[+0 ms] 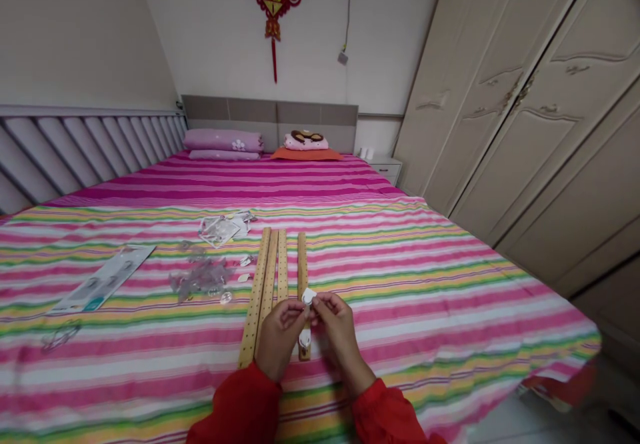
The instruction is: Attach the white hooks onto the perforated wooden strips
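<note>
Both hands meet over the near part of a narrow wooden strip (303, 257) with holes along it. Between their fingertips is a small white piece (309, 294) that looks like a stick-on hook; its details are too small to make out. My left hand (283, 334) pinches it from the left, and my right hand (337, 324) pinches it from the right. Another white piece (305, 341), with a thin ring or hook, sits on the strip's near end. Just left of my left hand lie several more holed wooden strips (259, 291), side by side and lengthwise.
Left of the strips are small white pieces (245, 277), a heap of crumpled clear plastic (203, 277), a flat blister pack (105, 281) and clear packaging (225, 227). A striped bedspread (430, 324) lies beneath everything. A wardrobe (540, 117) stands right, a slatted rail (90, 154) left.
</note>
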Motion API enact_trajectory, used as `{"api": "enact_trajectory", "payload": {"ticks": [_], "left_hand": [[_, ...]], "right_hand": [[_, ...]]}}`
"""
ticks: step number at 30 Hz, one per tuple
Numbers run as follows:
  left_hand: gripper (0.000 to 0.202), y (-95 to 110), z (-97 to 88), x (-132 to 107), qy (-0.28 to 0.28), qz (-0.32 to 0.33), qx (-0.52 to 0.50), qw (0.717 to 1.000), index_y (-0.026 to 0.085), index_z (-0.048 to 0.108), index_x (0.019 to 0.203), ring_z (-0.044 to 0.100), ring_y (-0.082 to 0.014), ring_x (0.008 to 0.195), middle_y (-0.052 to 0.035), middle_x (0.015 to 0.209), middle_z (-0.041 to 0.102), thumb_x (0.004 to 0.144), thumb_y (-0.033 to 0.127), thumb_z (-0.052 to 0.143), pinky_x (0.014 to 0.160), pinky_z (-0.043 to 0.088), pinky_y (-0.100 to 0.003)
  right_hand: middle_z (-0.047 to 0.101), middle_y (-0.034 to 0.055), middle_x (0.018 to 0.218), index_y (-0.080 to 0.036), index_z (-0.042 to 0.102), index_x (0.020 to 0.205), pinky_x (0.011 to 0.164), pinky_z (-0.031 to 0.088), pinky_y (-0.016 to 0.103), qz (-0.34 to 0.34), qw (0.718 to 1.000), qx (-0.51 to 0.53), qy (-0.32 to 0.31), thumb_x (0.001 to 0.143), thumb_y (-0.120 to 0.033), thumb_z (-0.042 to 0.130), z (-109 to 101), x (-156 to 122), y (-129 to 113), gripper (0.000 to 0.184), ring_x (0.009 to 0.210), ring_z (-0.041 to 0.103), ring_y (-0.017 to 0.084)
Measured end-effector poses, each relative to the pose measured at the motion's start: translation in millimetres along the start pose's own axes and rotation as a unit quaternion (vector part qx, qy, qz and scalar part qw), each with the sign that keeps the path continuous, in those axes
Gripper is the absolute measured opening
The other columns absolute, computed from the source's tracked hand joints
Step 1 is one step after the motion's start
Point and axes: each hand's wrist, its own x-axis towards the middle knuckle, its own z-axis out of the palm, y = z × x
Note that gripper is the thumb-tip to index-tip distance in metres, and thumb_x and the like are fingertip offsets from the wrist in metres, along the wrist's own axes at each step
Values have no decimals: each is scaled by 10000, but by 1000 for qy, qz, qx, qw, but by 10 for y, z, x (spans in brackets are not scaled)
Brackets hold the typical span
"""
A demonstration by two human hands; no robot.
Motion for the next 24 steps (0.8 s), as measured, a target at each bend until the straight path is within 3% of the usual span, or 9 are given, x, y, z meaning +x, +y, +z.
{"api": "enact_trajectory", "payload": {"ticks": [6,16,24], "left_hand": [[288,12,-62,204,-10,37,47,998,154,619,865,658,-163,752,-50,800,689,736,411,611,741,515,-292],[270,-318,-126,654,-39,47,98,993,131,655,926,665,-168,801,-69,858,717,675,188,575,777,526,-317],[363,-453,-210,704,-46,119,315,940,161,663,1039,637,-153,875,-63,965,704,738,90,473,850,482,-313]], "right_hand": [[625,-4,472,-143,663,694,430,413,208,40,999,-10,-3,587,-323,758,-40,228,0,230,408,531,101],[624,5,446,-133,655,615,400,415,200,68,996,-51,4,519,-240,736,-43,515,169,165,384,539,102],[580,-23,404,-147,621,572,382,391,190,57,994,-88,33,543,-225,673,-46,597,344,98,368,507,91]]}}
